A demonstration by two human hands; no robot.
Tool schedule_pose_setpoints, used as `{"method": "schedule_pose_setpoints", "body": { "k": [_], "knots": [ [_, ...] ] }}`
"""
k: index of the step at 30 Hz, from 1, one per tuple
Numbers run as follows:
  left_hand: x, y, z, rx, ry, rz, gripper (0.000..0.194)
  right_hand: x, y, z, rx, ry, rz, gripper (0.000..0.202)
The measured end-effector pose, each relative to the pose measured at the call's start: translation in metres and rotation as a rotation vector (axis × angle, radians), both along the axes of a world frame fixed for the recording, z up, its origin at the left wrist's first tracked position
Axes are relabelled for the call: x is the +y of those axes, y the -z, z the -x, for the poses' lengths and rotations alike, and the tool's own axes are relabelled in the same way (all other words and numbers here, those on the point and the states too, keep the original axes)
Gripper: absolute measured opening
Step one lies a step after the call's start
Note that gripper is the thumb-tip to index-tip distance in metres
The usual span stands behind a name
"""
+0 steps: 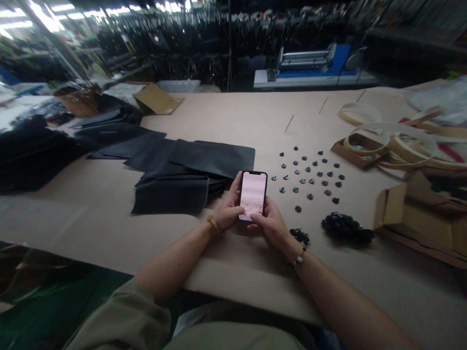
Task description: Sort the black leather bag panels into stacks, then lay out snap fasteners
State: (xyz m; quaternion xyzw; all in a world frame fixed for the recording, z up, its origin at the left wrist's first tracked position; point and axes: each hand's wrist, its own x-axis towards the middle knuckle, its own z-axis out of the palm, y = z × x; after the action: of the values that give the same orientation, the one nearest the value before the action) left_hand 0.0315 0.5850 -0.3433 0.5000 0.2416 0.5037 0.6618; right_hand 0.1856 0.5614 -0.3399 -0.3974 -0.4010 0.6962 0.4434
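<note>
A smartphone (253,192) with a lit, pinkish screen is held upright over the table, its lower part showing what looks like a keyboard. My left hand (229,206) grips its left side, thumb on the lower screen. From the right, my right hand (272,221) closes round the lower corner, its thumb also at the screen. Just left of the phone lie overlapping dark flat panels (171,194). Small round black pieces (311,181) are spread in loose rows to the right. Two heaps of similar black pieces sit nearby, a larger one (346,227) and a smaller one (299,236) beside my right wrist.
An opened cardboard box (390,209) stands at the right edge. Behind it, coiled tan strips (396,141) lie over a small carton. More dark material (32,150) is piled at the left. A blue machine (314,63) stands beyond the table's far edge.
</note>
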Motion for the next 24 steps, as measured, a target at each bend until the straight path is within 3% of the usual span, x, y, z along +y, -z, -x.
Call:
{"method": "schedule_pose_setpoints", "body": {
  "k": [11,24],
  "knots": [
    [-0.0008,-0.0004,-0.0006,0.009,-0.002,0.012,0.118,0.0007,-0.0008,0.0002,-0.004,-0.002,-0.001,0.071],
    [0.0004,-0.0006,0.0005,0.028,-0.023,0.015,0.117,0.0039,0.0083,-0.0022,0.156,-0.025,0.077,0.075]
  ]
}}
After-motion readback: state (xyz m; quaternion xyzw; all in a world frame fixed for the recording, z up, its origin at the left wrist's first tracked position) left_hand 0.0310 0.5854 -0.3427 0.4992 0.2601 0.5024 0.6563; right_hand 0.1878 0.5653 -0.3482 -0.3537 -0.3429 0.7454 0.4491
